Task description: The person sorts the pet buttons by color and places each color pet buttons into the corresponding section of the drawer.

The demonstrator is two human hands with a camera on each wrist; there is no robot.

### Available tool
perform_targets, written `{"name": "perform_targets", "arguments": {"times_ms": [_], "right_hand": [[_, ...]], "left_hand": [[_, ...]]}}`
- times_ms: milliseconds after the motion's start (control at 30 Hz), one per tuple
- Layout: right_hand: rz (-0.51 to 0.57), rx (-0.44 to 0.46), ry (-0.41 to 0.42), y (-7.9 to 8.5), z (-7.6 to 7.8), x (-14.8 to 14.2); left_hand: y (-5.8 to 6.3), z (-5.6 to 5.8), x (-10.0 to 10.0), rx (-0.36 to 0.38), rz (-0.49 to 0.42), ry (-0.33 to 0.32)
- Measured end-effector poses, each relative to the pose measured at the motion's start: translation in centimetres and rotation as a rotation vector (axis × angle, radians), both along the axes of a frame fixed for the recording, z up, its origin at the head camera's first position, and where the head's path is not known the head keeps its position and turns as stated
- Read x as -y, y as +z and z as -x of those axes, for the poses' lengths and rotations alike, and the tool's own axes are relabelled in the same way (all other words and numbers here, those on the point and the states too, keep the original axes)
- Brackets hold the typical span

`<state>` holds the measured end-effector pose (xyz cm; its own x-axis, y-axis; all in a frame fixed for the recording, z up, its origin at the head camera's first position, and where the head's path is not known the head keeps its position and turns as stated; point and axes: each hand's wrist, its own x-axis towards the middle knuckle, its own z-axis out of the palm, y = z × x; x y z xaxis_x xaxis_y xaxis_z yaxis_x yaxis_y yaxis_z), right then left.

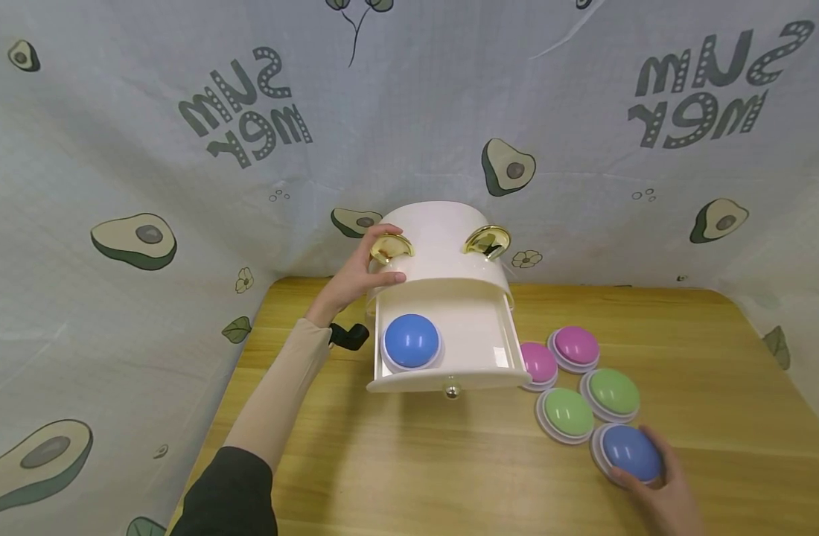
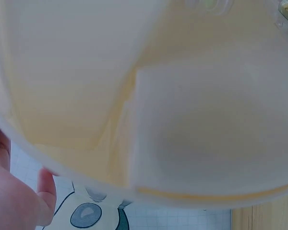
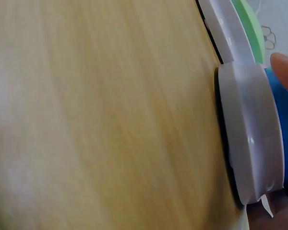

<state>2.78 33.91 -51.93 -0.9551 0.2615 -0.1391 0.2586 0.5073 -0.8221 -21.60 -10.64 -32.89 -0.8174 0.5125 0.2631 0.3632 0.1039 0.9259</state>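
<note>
Drawer (image 1: 476, 335) of our white box (image 1: 443, 238) is pulled out toward us, its front edge and round knob (image 1: 452, 391) projecting over the wooden table (image 1: 416, 461). Our hands are well apart. With the left hand (image 1: 354, 281) we hold the box at its upper left, forefinger and thumb set round the left gold ear (image 1: 392, 247); the right gold ear (image 1: 488, 240) is untouched. With the right hand (image 1: 669, 493) we grip the outer blue button (image 1: 632, 451), in front of the box and well to its right, thumb and fingers on opposite sides; we cannot tell whether its base rests on the wood.

Inside the box's drawer, the inner blue button (image 1: 412, 341) sits against the left wall, leaving room on the white floor to its right, up to the other wall. Right of the box we see the near pink button (image 1: 537, 362), partly hidden by the drawer's corner, then the far pink button (image 1: 577, 345), with the left green button (image 1: 569, 413) and right green button (image 1: 612, 392) closer to us. Open wood runs before the box. Its back stands near the table's far edge, by the avocado-print cloth (image 1: 416, 104).
</note>
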Motion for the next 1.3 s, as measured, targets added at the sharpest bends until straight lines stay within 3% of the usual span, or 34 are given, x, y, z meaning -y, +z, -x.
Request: {"name": "perform_targets", "arguments": {"times_ms": [267,467,600,733,833,967,1133,1300], "right_hand": [[0.041,0.089,-0.025,0.4,0.3,0.2],[0.037,0.087,-0.053,0.1,0.1,0.1],[0.055,0.035,-0.084,-0.3,-0.1,0.0],[0.082,-0.036,-0.125,-0.5,-0.5,-0.1],[0.074,-0.075,-0.148,-0.3,-0.6,-0.1],[0.097,-0.146,-0.126,0.6,-0.4,0.0],[0.3,-0.329,-0.058,2.0,0.2,0.2],[0.479,-0.39,-0.039,3.6,0.5,0.7]], "left_hand": [[0.2,-0.2,0.0,0.01,0.004,0.006],[0.3,-0.2,-0.1,0.002,0.009,0.004],[0.2,-0.1,-0.1,-0.003,0.013,0.004],[-0.9,0.8,0.1,-0.001,-0.002,0.001],[-1.9,1.6,0.2,-0.007,-0.016,0.0],[-2.3,1.8,0.3,-0.034,-0.015,-0.001],[-2.4,1.9,0.3,-0.044,-0.018,-0.003],[-1.7,1.3,0.2,-0.011,-0.027,-0.008]]}}
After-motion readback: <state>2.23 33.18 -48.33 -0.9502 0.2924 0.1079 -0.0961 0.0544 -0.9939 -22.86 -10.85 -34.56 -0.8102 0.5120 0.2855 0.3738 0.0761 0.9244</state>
